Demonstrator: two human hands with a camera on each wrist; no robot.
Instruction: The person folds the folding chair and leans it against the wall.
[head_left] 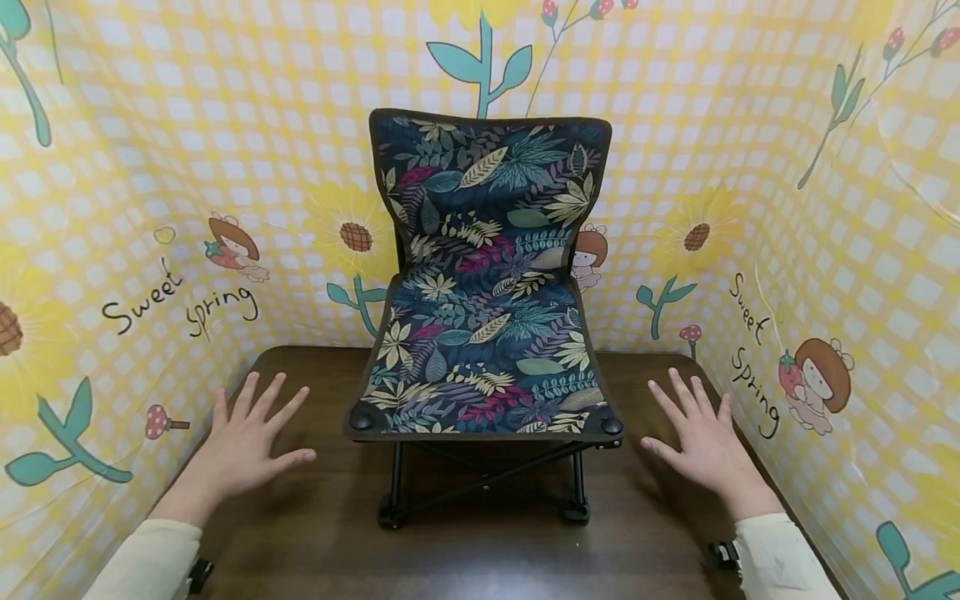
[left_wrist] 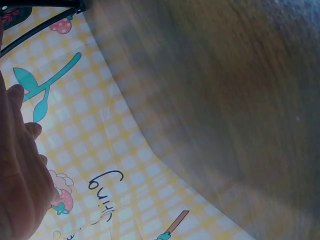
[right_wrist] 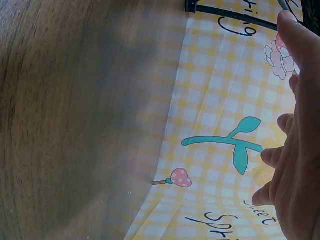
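Note:
A small folding chair (head_left: 487, 333) stands upright and unfolded on a dark wooden table, its fabric dark with a leaf pattern. Black crossed legs (head_left: 486, 479) hold up the seat. To the left of the chair, my left hand (head_left: 251, 437) is spread with straight fingers, apart from it and holding nothing. My right hand (head_left: 701, 442) is spread in the same way on the chair's right side. In the left wrist view, part of the left hand (left_wrist: 20, 170) shows at the left edge; the right wrist view has the right hand (right_wrist: 297, 135) along its right edge.
The brown tabletop (head_left: 480, 567) reaches under and around the chair. Yellow checked cloth (head_left: 300, 108) with flowers and lettering rises behind the table and along both sides, close to the hands. Dark wrist straps (head_left: 724, 555) show at the pale sleeves.

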